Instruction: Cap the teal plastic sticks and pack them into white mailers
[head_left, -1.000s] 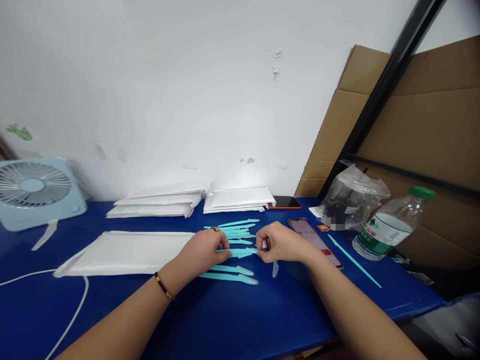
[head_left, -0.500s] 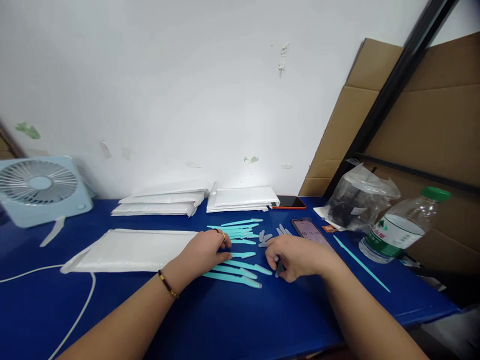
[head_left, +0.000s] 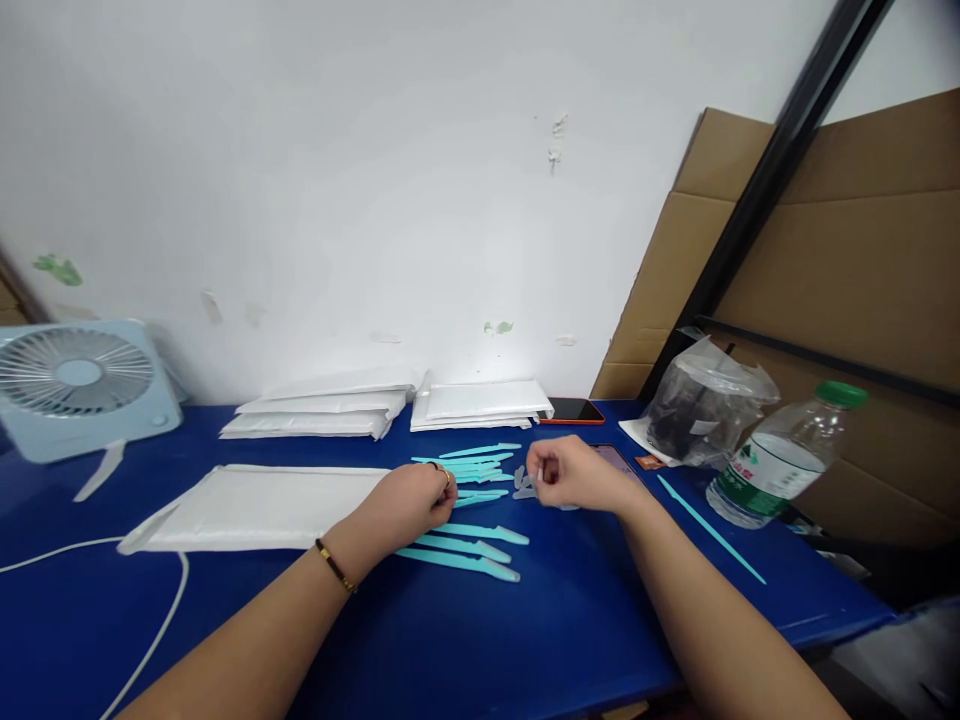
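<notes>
Fingers of the left hand (head_left: 405, 506) curl over slim turquoise plastic sticks (head_left: 459, 562) on the blue table (head_left: 585, 630), their grip hidden. The right hand (head_left: 579, 476), fingers pinched closed, contents unclear, is beside small translucent grey pieces (head_left: 519, 480), near the sticks' blade-like ends.

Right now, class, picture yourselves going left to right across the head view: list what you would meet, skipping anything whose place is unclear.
Blue fan → left hand → right hand → lone turquoise tool → green-capped bottle
</notes>
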